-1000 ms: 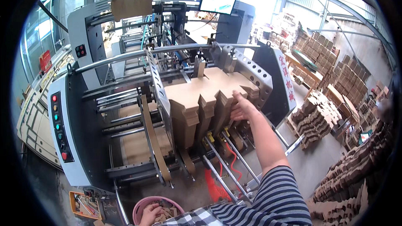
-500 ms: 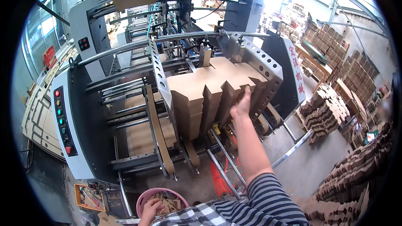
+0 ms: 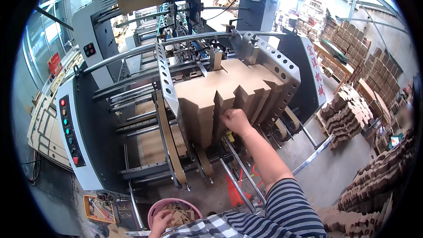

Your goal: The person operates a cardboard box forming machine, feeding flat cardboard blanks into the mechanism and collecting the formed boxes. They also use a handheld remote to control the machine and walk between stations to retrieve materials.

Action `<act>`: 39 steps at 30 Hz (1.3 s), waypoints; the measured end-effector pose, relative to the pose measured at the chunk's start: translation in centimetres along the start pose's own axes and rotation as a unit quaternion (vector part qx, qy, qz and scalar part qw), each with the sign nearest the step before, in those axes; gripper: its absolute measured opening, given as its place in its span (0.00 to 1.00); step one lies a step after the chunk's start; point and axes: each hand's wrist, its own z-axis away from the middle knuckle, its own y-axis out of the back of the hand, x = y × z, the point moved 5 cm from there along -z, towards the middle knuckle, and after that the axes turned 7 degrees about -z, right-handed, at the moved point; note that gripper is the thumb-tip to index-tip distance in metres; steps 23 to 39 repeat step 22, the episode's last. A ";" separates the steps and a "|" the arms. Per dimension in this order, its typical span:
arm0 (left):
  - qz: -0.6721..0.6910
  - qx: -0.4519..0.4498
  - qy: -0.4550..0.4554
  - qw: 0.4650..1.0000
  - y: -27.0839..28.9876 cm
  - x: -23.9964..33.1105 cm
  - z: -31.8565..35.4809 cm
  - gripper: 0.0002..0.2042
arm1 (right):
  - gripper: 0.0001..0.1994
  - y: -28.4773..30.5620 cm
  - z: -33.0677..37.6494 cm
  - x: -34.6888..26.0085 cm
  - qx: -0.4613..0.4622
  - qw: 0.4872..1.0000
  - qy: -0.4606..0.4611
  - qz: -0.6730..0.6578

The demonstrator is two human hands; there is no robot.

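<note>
A tall stack of brown die-cut cardboard blanks (image 3: 229, 79) stands upright in the machine's feeder, its notched edges facing me. My right hand (image 3: 236, 121) is closed into a fist against the front of the stack, at one of the notches; no separate object shows in it. Low in the view, my left hand (image 3: 161, 221) hangs in front of a pink basin (image 3: 154, 207) of cardboard scraps. Its fingers are loosely bent and slightly apart, with nothing visible in them. Perforated metal side guides (image 3: 166, 77) flank the stack.
A control panel with coloured buttons (image 3: 69, 132) is on the machine's left side. Metal rods (image 3: 244, 174) stick out toward me below the stack. A yellow crate (image 3: 94, 209) sits on the floor at lower left. Piled cardboard (image 3: 343, 121) stands at right.
My right hand has gone from fingers stretched up along the stack's right front to a fist lower and further left. My left hand stays by the basin.
</note>
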 end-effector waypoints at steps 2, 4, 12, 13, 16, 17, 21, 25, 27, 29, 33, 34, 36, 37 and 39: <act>0.009 -0.008 -0.025 1.000 0.4 -0.3 0.1 0.19 | 0.15 1.4 -0.7 -2.2 -0.041 0.999 0.016 -0.004; 0.018 -0.008 -0.026 0.999 0.1 -0.7 -0.5 0.20 | 0.16 2.8 -2.4 -1.9 -0.065 0.997 0.017 0.025; -0.311 -0.039 -0.279 0.908 -0.6 -0.3 -0.4 0.19 | 0.15 4.5 -4.6 -3.7 -0.172 0.975 -0.109 -0.093; -0.315 -0.043 -0.265 0.910 -0.9 0.2 -0.5 0.19 | 0.15 4.7 -4.9 -3.1 -0.168 0.967 -0.149 -0.122; -0.265 -0.051 -0.179 0.946 -2.7 3.9 0.4 0.19 | 0.15 5.4 -4.1 -1.7 -0.148 0.972 -0.144 -0.109; -0.199 -0.040 -0.123 0.972 -3.5 5.3 1.3 0.19 | 0.16 5.8 -3.4 -2.5 -0.120 0.987 -0.073 -0.081; -0.121 -0.018 -0.076 0.990 -2.4 3.6 1.9 0.18 | 0.17 8.3 -0.4 -1.0 -0.177 0.973 -0.142 0.043; -0.118 -0.023 -0.079 0.990 -2.7 3.8 1.4 0.18 | 0.16 10.3 0.0 1.2 -0.175 0.962 -0.174 0.112; -0.118 -0.023 -0.079 0.990 -2.7 3.8 1.4 0.18 | 0.16 10.3 0.0 1.2 -0.175 0.962 -0.174 0.112; -0.118 -0.023 -0.079 0.990 -2.7 3.8 1.4 0.18 | 0.16 10.3 0.0 1.2 -0.175 0.962 -0.174 0.112; -0.118 -0.023 -0.079 0.990 -2.7 3.8 1.4 0.18 | 0.16 10.3 0.0 1.2 -0.175 0.962 -0.174 0.112; -0.118 -0.023 -0.079 0.990 -2.7 3.8 1.4 0.18 | 0.16 10.3 0.0 1.2 -0.175 0.962 -0.174 0.112; -0.118 -0.023 -0.079 0.990 -2.7 3.8 1.4 0.18 | 0.16 10.3 0.0 1.2 -0.175 0.962 -0.174 0.112; -0.118 -0.023 -0.079 0.990 -2.7 3.8 1.4 0.18 | 0.16 10.3 0.0 1.2 -0.175 0.962 -0.174 0.112; -0.118 -0.023 -0.079 0.990 -2.7 3.8 1.4 0.18 | 0.16 10.3 0.0 1.2 -0.175 0.962 -0.174 0.112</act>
